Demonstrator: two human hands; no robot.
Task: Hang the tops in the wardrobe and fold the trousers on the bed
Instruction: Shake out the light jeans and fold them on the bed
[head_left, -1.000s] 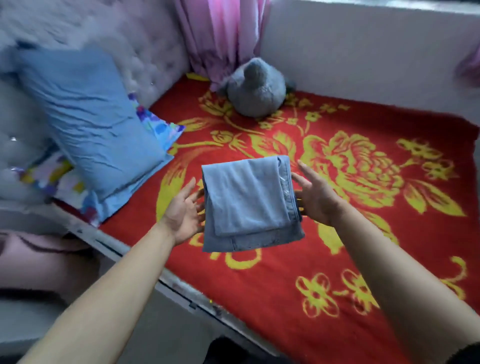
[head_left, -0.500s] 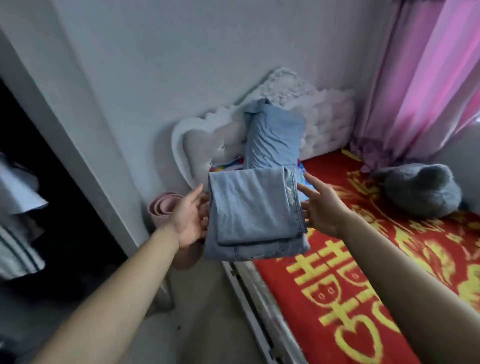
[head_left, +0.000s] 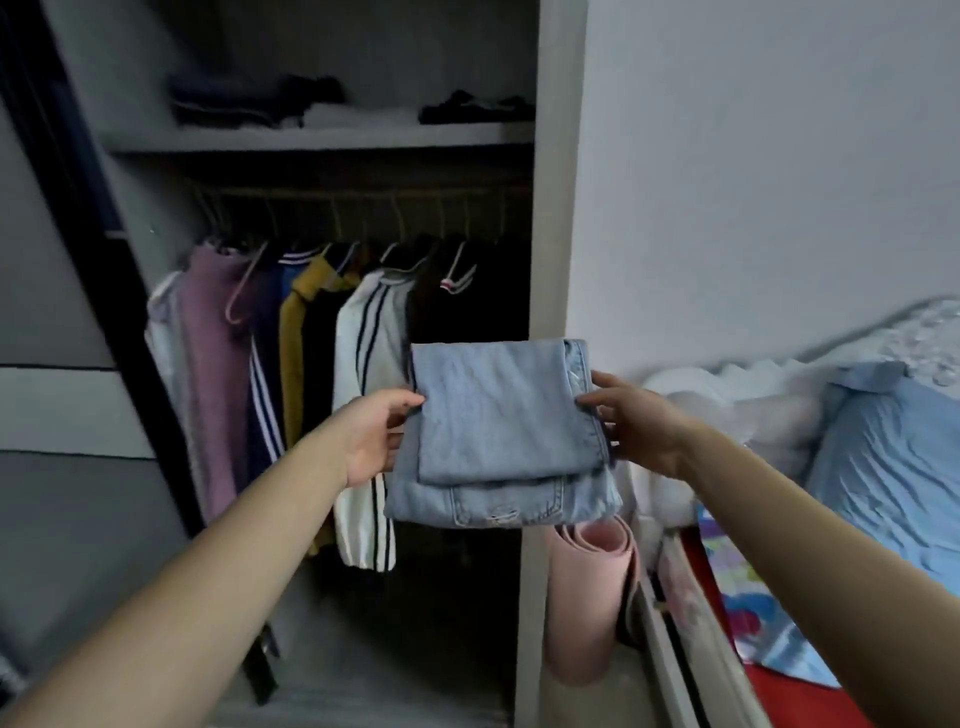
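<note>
Head camera: you hold a folded pair of light blue jeans (head_left: 498, 431) flat in the air between both hands, in front of the open wardrobe (head_left: 145, 208). Your left hand (head_left: 371, 441) grips the stack's left edge, thumb on top, the other fingers hidden under the denim. Your right hand (head_left: 639, 421) pinches the right edge by the seam, thumb on top and fingers (head_left: 608, 382) curled against the side. The jeans lie in two layers. The upper one is smaller, and the lower one's frayed near edge shows below it.

Beyond the jeans, tops (head_left: 218, 364) hang in a row on a rail (head_left: 363, 195): lilac, navy, mustard, white with dark stripes, black. The stack's left part overlaps the white striped top (head_left: 371, 338) in view; whether they touch cannot be told. Above the rail, a shelf (head_left: 322, 137) holds dark folded clothes (head_left: 234, 101). Below the tops the wardrobe is dark, open space.

The wardrobe's white post (head_left: 553, 234) stands behind the stack's right part, with a bare wall (head_left: 753, 182) to its right. Lower right, a rolled pink mat (head_left: 592, 597) stands upright between the post and the bed (head_left: 685, 623). The bed's edge runs along the right, with a red cover (head_left: 779, 696) and a blue pillow (head_left: 893, 467).
</note>
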